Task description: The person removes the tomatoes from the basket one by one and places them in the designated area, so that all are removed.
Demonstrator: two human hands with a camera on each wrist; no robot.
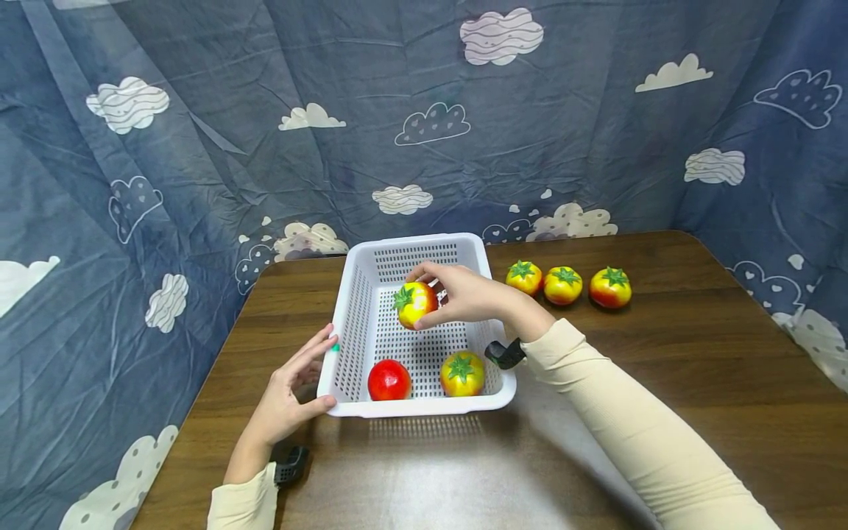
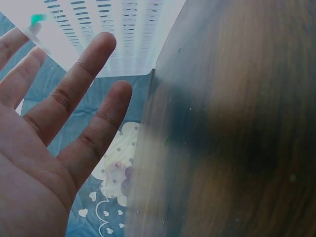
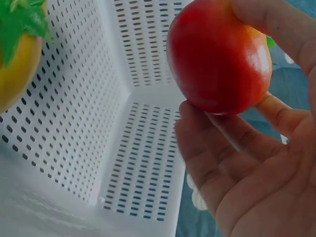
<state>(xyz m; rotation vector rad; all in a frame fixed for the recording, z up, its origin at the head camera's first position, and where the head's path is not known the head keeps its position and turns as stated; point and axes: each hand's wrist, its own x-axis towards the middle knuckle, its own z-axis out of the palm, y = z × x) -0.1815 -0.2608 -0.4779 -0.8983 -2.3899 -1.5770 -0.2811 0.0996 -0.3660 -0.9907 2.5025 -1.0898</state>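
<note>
My right hand (image 1: 472, 293) grips a yellow and red toy tomato (image 1: 417, 302) with a green leafy top, holding it over the inside of the white perforated basket (image 1: 417, 406). In the right wrist view, thumb and fingers curve round the red side of this tomato (image 3: 219, 59). At the basket's near end lie a plain red round toy fruit (image 1: 389, 380) and a yellow-green toy tomato (image 1: 462, 374), set apart. My left hand (image 1: 281, 401) is at the basket's left side, fingertips and thumb at the rim. Its fingers look straight and spread in the left wrist view.
Right of the basket, three more yellow and red toy tomatoes, a left one (image 1: 523, 277), a middle one (image 1: 562, 285) and a right one (image 1: 610, 288), sit on the brown wooden table (image 1: 695, 383). A blue cloud-patterned cloth (image 1: 371, 169) hangs behind the table.
</note>
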